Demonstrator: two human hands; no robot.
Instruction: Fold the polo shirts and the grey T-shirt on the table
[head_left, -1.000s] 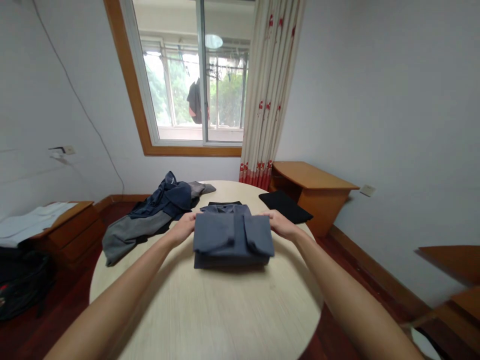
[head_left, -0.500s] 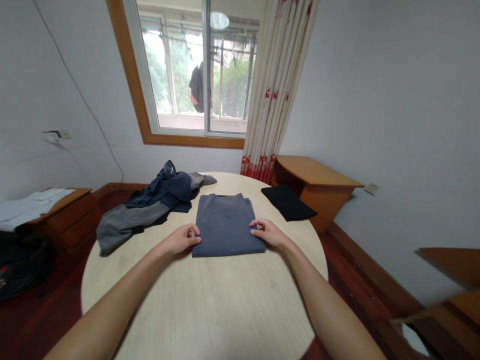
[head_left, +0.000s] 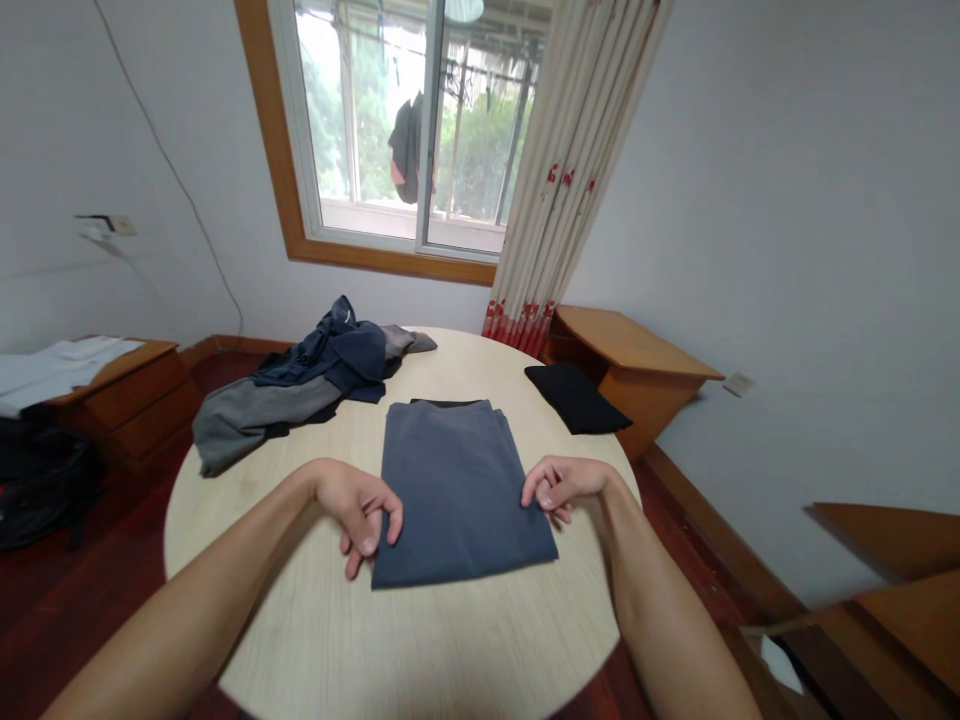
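Fingers of the left hand (head_left: 358, 505) curl loosely at the left edge of a folded grey-blue garment (head_left: 457, 490), fingertips touching or just over the cloth, gripping nothing that can be seen. Fingers of the right hand (head_left: 564, 485) bend the same way at the right edge, resting on the fabric, not visibly pinching it. This garment lies flat as a neat rectangle in the middle of a round pale wooden table (head_left: 420, 640), its near edge towards the person. It looks soft, light and limp (likely a knit shirt), so it would probably sag and unfold if lifted by one corner; both side edges, or palms slid underneath, seem the safest places to hold. Behind it on the left sits a heap of unfolded dark clothes (head_left: 300, 385); at the far right lies a folded black garment (head_left: 576, 396).
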